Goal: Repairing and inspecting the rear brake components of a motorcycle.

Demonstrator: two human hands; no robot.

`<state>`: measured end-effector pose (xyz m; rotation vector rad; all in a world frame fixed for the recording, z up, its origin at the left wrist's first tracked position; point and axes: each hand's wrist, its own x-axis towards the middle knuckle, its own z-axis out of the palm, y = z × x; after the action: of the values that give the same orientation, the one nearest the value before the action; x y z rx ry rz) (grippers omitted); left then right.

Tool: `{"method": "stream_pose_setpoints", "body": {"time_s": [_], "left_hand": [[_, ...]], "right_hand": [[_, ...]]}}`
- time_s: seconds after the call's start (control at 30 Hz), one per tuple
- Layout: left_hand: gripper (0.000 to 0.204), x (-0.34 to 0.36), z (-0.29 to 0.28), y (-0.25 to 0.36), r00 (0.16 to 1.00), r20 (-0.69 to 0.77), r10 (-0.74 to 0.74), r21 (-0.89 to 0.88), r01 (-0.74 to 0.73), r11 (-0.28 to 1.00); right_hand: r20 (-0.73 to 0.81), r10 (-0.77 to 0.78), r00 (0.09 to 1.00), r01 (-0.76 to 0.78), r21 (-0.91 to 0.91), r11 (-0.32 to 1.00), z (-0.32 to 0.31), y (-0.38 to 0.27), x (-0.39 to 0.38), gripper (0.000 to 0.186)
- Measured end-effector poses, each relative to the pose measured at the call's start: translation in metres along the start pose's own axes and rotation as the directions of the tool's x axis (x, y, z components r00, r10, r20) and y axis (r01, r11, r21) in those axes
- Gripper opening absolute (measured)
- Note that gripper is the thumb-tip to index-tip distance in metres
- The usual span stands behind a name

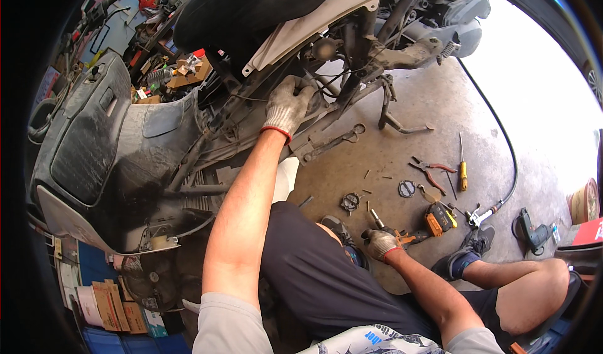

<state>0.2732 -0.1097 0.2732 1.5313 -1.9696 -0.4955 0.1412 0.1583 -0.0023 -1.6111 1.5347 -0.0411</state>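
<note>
My left hand [290, 106], in a knitted work glove with a red cuff, reaches into the open frame of a partly stripped scooter [188, 140]. Its fingers curl among dark cables and frame parts below the seat; what they grip, if anything, is hidden. Lower down, my right hand [380, 245], gloved too, is closed on the head end of an orange and black cordless impact wrench [409, 237]. A metal socket extension [377, 217] points up from the tool beside my fingers. The wrench's battery [441, 219] lies toward the right, close to the floor.
On the concrete floor lie red-handled pliers [429, 173], a yellow screwdriver [463, 166], round metal parts [350, 202] and several small pins. A black hose [502, 122] runs to an air gun [482, 216]. A dark power tool [532, 231] rests farther right; cardboard boxes [112, 305] stand lower left.
</note>
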Motion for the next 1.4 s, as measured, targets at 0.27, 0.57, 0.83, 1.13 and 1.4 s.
{"method": "stream_pose_setpoints", "body": {"time_s": [0.27, 0.57, 0.83, 1.13, 1.4], "left_hand": [[0.027, 0.002, 0.003, -0.008, 0.998, -0.026, 0.055, 0.022, -0.054, 0.998], [0.026, 0.001, 0.005, 0.000, 1.000, 0.017, 0.019, 0.004, -0.019, 1.000], [0.024, 0.005, 0.003, -0.012, 1.000, 0.002, 0.008, -0.036, -0.008, 0.999], [0.025, 0.005, 0.002, -0.014, 1.000, -0.003, 0.028, -0.022, -0.028, 0.999], [0.032, 0.012, 0.005, -0.026, 0.999, -0.014, 0.039, 0.009, -0.039, 0.999]], "right_hand": [[-0.001, 0.001, 1.000, -0.001, -0.005, 1.000, 0.005, 0.002, 0.002, 0.038], [0.026, 0.033, 0.999, -0.034, 0.010, 0.999, 0.001, 0.004, 0.000, 0.039], [-0.110, 0.007, 0.994, 0.002, 0.081, 0.997, 0.032, 0.019, 0.015, 0.032], [-0.001, 0.007, 1.000, -0.007, 0.036, 0.999, 0.020, 0.016, 0.012, 0.042], [-0.068, 0.011, 0.998, -0.007, 0.065, 0.998, 0.026, 0.022, 0.015, 0.034]]}}
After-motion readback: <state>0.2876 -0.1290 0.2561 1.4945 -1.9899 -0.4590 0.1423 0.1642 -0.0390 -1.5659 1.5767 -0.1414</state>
